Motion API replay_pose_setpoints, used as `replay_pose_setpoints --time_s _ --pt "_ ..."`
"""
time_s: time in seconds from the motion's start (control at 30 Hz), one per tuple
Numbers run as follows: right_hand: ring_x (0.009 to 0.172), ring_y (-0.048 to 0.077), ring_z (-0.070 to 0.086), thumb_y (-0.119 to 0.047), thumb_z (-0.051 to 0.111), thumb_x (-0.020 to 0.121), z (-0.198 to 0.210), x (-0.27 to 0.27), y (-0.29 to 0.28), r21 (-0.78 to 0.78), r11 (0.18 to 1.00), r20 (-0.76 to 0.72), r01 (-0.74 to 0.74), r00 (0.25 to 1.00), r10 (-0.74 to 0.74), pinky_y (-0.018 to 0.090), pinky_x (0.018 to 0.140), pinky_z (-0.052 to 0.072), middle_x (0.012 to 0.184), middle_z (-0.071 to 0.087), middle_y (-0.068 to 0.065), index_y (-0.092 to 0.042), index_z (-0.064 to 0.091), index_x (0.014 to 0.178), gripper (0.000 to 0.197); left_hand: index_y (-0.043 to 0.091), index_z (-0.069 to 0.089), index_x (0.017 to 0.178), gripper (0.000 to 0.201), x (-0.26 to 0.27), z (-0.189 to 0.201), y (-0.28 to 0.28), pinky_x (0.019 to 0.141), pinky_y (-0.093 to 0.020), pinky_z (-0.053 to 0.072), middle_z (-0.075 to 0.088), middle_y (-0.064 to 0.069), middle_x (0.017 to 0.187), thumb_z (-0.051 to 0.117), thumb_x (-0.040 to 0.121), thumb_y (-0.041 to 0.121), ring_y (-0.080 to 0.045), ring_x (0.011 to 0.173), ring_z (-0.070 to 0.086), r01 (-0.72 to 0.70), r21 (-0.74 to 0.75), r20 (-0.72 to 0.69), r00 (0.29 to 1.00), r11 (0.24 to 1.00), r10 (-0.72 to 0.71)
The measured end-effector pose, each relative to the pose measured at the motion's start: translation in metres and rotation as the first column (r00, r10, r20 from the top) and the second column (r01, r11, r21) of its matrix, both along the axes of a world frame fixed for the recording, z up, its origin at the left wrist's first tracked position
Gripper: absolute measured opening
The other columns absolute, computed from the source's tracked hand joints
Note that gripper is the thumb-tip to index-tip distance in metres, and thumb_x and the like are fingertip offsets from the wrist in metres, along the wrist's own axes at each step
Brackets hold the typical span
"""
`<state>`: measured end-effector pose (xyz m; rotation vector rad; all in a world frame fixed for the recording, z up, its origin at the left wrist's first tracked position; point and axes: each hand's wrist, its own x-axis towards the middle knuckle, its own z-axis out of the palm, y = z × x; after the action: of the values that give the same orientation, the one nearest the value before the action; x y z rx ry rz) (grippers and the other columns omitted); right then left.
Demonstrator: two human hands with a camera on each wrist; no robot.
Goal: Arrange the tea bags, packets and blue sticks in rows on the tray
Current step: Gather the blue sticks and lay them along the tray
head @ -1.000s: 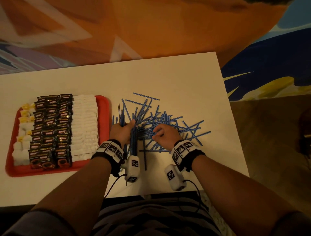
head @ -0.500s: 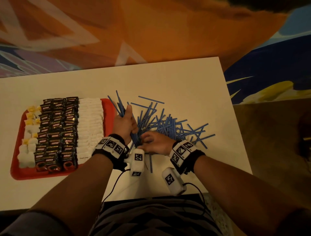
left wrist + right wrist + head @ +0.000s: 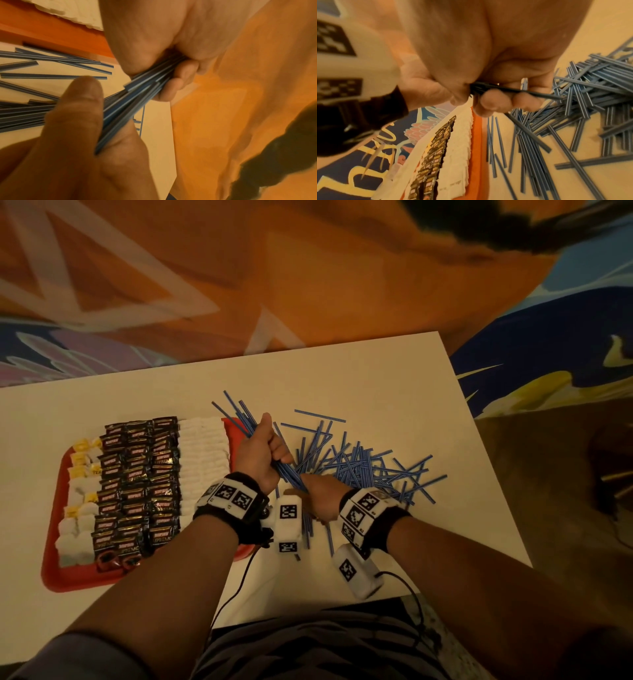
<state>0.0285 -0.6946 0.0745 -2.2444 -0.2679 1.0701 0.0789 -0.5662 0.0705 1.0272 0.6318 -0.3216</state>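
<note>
Blue sticks [image 3: 359, 463] lie in a loose crossed pile on the white bench [image 3: 376, 378], just right of the red tray [image 3: 82, 580], and I have a bundle of blue sticks [image 3: 246, 422] lifted out of that pile in both hands. From my head view the bundle slants from upper left down to lower right, its top ends fanning out over the tray's right edge. My left hand [image 3: 260, 453] is fisted round the middle of it, knuckles toward me; my right hand [image 3: 318, 494] sits lower and closer, wrist turned inward, at the bundle's near end.

My left wrist view adds what the head view hides: the fingers [image 3: 171, 83] curl under the bundle [image 3: 137, 94] so that grip is clamped on it, and my right thumb [image 3: 80, 102] presses along its lower end. My right wrist view shows that grip also pinched on the bundle [image 3: 496, 88], fingertips [image 3: 493, 100] curled beneath. It also shows the tray edge-on, with the white packets [image 3: 458, 155] overlapping like shingles beside the dark packets [image 3: 435, 155].

Only the head view shows the whole tray: tea bags [image 3: 80, 494] in the left column, dark packets [image 3: 137, 481] in the middle, white packets [image 3: 203, 460] on the right.
</note>
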Motion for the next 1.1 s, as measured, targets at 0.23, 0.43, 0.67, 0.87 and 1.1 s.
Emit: replay_pose_setpoints --time_s 0.23,0.43,0.67,0.87,1.1 --pt "0.09 0.029 0.056 -0.043 0.037 0.102 0.004 0.002 0.009 -0.11 0.994 0.093 0.002 0.996 0.008 0.039 0.083 0.048 0.105 0.059 0.016 -0.006 0.049 0.1 0.039 0.024 0.034 0.073 0.039 0.003 0.007 0.009 0.038 -0.021 0.029 0.021 0.007 0.052 0.052 0.101 0.045 -0.01 0.041 0.022 -0.081 -0.02 0.008 0.997 0.997 0.081" --pt "0.092 0.031 0.06 -0.03 0.047 0.101 0.008 0.002 0.016 -0.033 0.995 0.094 0.099 0.991 -0.095 0.04 0.083 0.049 0.104 0.063 0.017 -0.002 0.056 0.106 0.03 0.021 0.029 0.063 0.05 0.008 0.021 0.009 0.036 -0.021 0.022 0.019 0.007 0.049 0.048 0.103 0.043 -0.009 0.039 0.019 -0.116 -0.031 0.006 0.993 0.993 0.116" --pt "0.087 0.027 0.055 -0.026 0.044 0.102 0.023 0.003 0.01 -0.014 0.987 0.133 0.161 0.978 -0.157 0.033 0.075 0.042 0.099 0.06 0.016 -0.001 0.056 0.101 0.029 0.021 0.028 0.063 0.05 0.016 0.029 0.008 0.037 -0.022 0.018 0.018 0.007 0.049 0.046 0.104 0.044 -0.01 0.04 0.016 -0.182 -0.125 -0.011 0.983 0.975 0.182" --pt "0.085 0.031 0.06 -0.038 0.037 0.103 0.028 -0.007 0.003 0.053 0.963 0.099 0.265 0.958 -0.269 0.041 0.078 0.047 0.094 0.064 0.018 0.0 0.06 0.097 0.045 0.021 0.026 0.063 0.051 0.026 0.034 0.017 0.035 -0.021 0.016 0.016 0.007 0.048 0.043 0.105 0.044 -0.01 0.037 0.015 -0.213 -0.208 -0.008 0.976 0.955 0.217" --pt "0.066 0.013 0.048 -0.032 0.045 0.101 0.032 -0.012 -0.019 0.015 0.939 0.07 0.345 0.936 -0.345 0.027 0.06 0.034 0.071 0.049 0.0 -0.016 0.046 0.069 0.036 0.021 0.028 0.063 0.05 0.045 0.038 0.04 0.038 -0.024 0.014 0.016 0.006 0.051 0.044 0.104 0.045 -0.011 0.041 0.014 -0.236 -0.15 0.01 0.971 0.96 0.24"
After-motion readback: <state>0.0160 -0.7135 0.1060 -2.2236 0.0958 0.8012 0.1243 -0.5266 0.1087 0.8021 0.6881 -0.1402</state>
